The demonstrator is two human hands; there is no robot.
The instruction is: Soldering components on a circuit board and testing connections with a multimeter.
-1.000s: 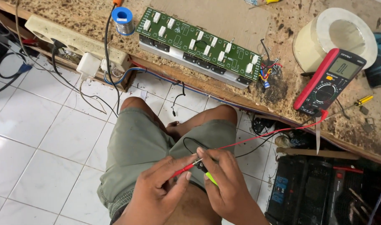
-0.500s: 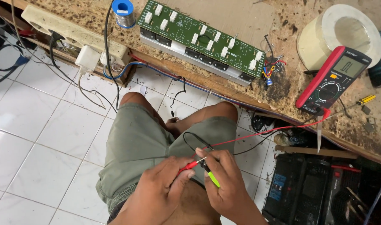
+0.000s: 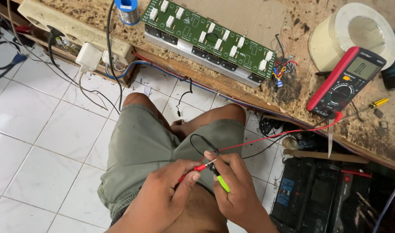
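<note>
Holding the two meter probes together over the lap, the person sits at the workbench (image 3: pixel 249 92) with knees under its near edge. The left hand (image 3: pixel 163 200) pinches the red probe (image 3: pixel 196 169) between thumb and forefinger, its tip pointing right. The right hand (image 3: pixel 236 190) is closed around the black probe with a yellow-green grip (image 3: pixel 221 181), and the two metal tips meet or nearly meet between the hands; which, I cannot tell. Both hands are clamped on their probes and sit close together, fingers almost touching.

A red lead (image 3: pixel 275 134) and a black lead (image 3: pixel 197 140) run from the probes up to the red multimeter (image 3: pixel 346 82), which lies near the bench's near edge on the right. Just behind it stands a large roll of pale tape (image 3: pixel 352 32). A long green circuit board (image 3: pixel 208 36) on a metal heatsink lies along the middle of the bench, with a spool of solder (image 3: pixel 129 11) at its left end. A cream power strip (image 3: pixel 72 30) sits at the bench's left edge. The floor is white tile (image 3: pixel 42 142).
</note>
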